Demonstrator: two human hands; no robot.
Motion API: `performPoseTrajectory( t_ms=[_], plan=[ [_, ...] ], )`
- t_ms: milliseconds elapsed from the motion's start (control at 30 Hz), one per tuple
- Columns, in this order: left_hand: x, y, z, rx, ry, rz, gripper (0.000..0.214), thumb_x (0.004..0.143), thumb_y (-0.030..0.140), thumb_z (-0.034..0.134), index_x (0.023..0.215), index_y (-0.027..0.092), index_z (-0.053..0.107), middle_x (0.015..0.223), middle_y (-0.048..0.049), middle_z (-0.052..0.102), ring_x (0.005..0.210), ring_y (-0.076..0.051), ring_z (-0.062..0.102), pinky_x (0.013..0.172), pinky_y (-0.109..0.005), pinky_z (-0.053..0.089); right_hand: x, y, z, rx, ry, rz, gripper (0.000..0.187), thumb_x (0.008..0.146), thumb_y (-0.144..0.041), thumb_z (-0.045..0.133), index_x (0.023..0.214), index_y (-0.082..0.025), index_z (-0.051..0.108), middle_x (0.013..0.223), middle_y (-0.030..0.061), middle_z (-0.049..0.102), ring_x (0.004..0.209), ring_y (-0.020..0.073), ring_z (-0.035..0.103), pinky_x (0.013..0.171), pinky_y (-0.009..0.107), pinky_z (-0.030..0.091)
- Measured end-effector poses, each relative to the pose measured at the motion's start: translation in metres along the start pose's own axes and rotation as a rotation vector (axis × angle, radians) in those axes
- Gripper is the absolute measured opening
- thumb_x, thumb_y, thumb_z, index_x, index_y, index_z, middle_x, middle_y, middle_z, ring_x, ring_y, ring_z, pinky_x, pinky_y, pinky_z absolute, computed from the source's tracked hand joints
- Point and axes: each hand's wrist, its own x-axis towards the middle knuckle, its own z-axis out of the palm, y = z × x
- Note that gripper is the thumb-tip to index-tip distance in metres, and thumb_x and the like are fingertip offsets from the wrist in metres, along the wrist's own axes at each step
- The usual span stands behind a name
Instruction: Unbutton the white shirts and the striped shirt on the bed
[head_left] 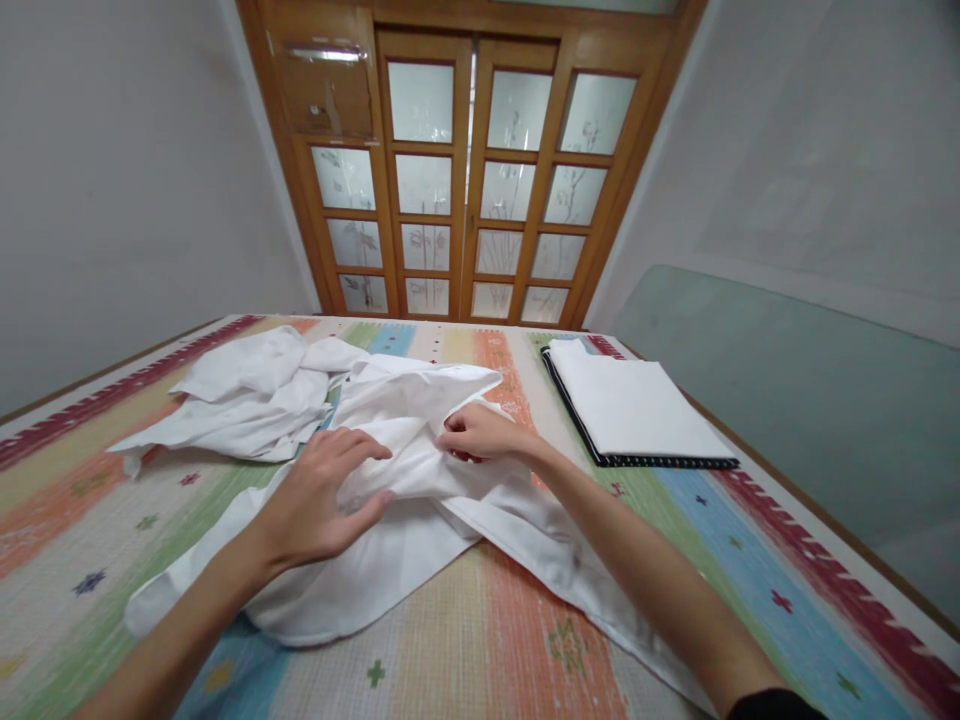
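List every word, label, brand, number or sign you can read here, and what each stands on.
No readable text anywhere.
Rumpled white cloth: no lettering visible.
Patterned cover: crosses and star shapes, no words.
Door: plant drawings on the panes; a small pale mark on its upper panel is too blurred to read.

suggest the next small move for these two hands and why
I'd probably press the left hand flat on the white garment while the right hand draws it gently outward: the garment lies bunched between them, the left is open over it, and the right is curled closed against it.
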Motion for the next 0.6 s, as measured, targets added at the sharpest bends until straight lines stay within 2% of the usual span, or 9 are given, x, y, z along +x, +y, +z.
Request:
performPoseTrajectory(
  t_ms=[133, 267, 367, 467, 600],
  plan=[
    [0.024, 0.018, 0.022, -0.069, -0.052, -0.071, 0.036, 0.085, 0.050, 0.056, 0.102, 0.019, 0.065, 0.102, -0.0090, 0.069, 0.097, -0.027, 0.062, 0.089, -0.039, 0.043, -0.001, -0.001, 0.006, 0.196, -0.027, 0.081, 0.032, 0.082, -0.030, 0.056, 0.053, -0.016, 0.056, 0.047, 0.0007, 0.060, 0.039, 0.0103, 0.054, 0.040, 0.020, 0.042],
    [0.044, 0.018, 0.053, -0.151, -0.061, -0.178, 0.030, 0.089, 0.045, 0.054, 0.090, 0.017, 0.066, 0.091, -0.0089, 0.071, 0.087, -0.025, 0.065, 0.077, -0.033, 0.045, -0.006, 0.005, 0.012, 0.379, 0.099, 0.095, 0.034, 0.079, -0.043, 0.065, 0.061, -0.015, 0.060, 0.053, 0.0029, 0.065, 0.048, 0.0133, 0.063, 0.046, 0.022, 0.051],
    [0.053, 0.015, 0.067, -0.223, -0.091, -0.215, 0.026, 0.090, 0.039, 0.053, 0.079, 0.018, 0.065, 0.079, -0.0059, 0.071, 0.075, -0.022, 0.065, 0.068, -0.029, 0.043, -0.012, 0.012, 0.018, 0.467, 0.201, 0.096, 0.034, 0.075, -0.046, 0.070, 0.063, -0.016, 0.059, 0.056, 0.0033, 0.066, 0.054, 0.0158, 0.067, 0.049, 0.024, 0.055],
    [0.054, 0.014, 0.076, -0.257, -0.097, -0.191, 0.025, 0.092, 0.034, 0.050, 0.079, 0.018, 0.065, 0.079, -0.0058, 0.071, 0.075, -0.021, 0.065, 0.068, -0.028, 0.041, -0.015, 0.019, 0.022, 0.487, 0.283, 0.069, 0.033, 0.073, -0.045, 0.071, 0.065, -0.016, 0.059, 0.055, 0.0012, 0.064, 0.050, 0.0144, 0.064, 0.046, 0.023, 0.053],
    [0.050, 0.013, 0.088, -0.190, -0.111, -0.171, 0.023, 0.093, 0.027, 0.046, 0.093, 0.017, 0.066, 0.084, -0.0084, 0.073, 0.076, -0.022, 0.067, 0.067, -0.028, 0.041, -0.015, 0.027, 0.027, 0.454, 0.369, 0.053, 0.036, 0.073, -0.048, 0.069, 0.063, -0.016, 0.058, 0.046, -0.0040, 0.054, 0.036, 0.0091, 0.051, 0.034, 0.019, 0.044]
  ],
)
